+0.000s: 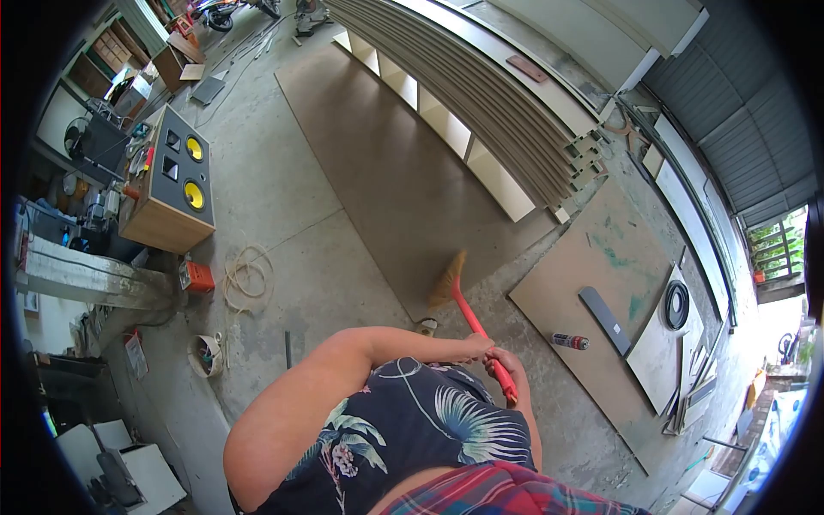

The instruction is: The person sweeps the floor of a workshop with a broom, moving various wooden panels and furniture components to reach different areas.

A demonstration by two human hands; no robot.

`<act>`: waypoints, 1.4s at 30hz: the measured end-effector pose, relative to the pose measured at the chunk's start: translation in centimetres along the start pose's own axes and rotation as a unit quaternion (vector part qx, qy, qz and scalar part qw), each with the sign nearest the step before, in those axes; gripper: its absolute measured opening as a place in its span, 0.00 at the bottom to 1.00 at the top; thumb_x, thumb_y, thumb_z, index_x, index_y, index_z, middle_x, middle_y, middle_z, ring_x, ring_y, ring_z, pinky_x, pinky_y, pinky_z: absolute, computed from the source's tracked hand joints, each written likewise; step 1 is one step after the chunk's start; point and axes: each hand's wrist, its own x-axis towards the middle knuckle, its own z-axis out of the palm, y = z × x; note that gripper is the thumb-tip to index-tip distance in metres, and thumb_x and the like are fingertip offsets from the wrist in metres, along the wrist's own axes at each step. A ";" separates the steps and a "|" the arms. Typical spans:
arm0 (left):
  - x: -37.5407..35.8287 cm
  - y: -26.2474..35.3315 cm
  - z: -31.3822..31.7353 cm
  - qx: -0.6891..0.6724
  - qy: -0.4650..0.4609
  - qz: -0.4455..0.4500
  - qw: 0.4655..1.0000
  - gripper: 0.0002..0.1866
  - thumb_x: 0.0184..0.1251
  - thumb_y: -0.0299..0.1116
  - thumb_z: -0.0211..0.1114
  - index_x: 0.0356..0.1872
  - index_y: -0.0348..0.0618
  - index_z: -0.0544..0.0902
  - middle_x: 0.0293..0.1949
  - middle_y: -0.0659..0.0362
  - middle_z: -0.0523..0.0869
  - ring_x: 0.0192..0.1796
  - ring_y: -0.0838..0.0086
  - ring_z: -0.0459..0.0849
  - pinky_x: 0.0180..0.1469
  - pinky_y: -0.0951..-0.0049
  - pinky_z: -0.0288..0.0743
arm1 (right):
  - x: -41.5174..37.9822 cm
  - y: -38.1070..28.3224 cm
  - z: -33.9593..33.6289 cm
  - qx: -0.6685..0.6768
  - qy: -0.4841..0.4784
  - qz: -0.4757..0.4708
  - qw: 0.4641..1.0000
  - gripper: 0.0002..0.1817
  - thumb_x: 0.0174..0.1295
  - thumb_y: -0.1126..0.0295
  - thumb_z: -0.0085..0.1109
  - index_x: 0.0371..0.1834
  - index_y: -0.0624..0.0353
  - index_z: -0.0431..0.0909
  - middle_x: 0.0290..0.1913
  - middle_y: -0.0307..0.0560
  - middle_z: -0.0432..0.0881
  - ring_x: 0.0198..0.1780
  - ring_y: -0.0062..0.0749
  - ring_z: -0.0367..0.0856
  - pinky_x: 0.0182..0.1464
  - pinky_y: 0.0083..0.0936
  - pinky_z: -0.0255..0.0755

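Note:
A broom with a red handle [469, 312] slants away from my body. Its straw-coloured bristles [447, 281] rest at the near end of a large brown board [378, 154] lying on the concrete floor. My left hand [478, 347] is wrapped round the handle, and my right hand [505, 364] grips it close beside, nearer the handle's end. Beyond the bristles, a tall stack of long panels [481, 94] sits on a white frame with compartments [446, 127].
On the right, another board [601, 257] carries a spray can [570, 342], a dark grey strip [604, 320] and a black cable coil [677, 305]. To the left are a speaker cabinet [176, 180], a coiled hose [247, 279], an orange container [197, 275] and a bucket [206, 355].

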 end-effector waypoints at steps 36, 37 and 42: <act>16.6 28.1 9.7 -0.039 -0.118 -0.017 0.992 0.14 0.54 0.42 0.53 0.38 0.47 0.71 0.33 0.62 0.70 0.32 0.69 0.75 0.35 0.67 0.66 | -4.3 -25.8 -22.4 0.033 0.099 -0.114 0.988 0.06 0.53 0.76 0.50 0.34 0.60 0.69 0.19 0.39 0.71 0.14 0.17 0.68 0.13 0.13 0.64; 17.0 28.8 10.2 -0.025 -0.123 -0.028 0.992 0.14 0.54 0.43 0.53 0.39 0.47 0.70 0.33 0.62 0.70 0.33 0.69 0.75 0.36 0.67 0.66 | -4.0 -27.2 -24.2 0.028 0.133 -0.114 0.984 0.05 0.53 0.76 0.50 0.34 0.60 0.69 0.19 0.39 0.71 0.14 0.17 0.68 0.13 0.14 0.64; 18.5 34.0 12.0 -0.024 -0.172 -0.069 0.982 0.19 0.53 0.44 0.57 0.42 0.45 0.68 0.37 0.58 0.73 0.35 0.68 0.77 0.37 0.65 0.71 | -0.2 -32.3 -27.9 -0.020 0.291 -0.189 0.938 0.06 0.52 0.75 0.51 0.32 0.61 0.66 0.16 0.39 0.70 0.13 0.20 0.69 0.13 0.17 0.65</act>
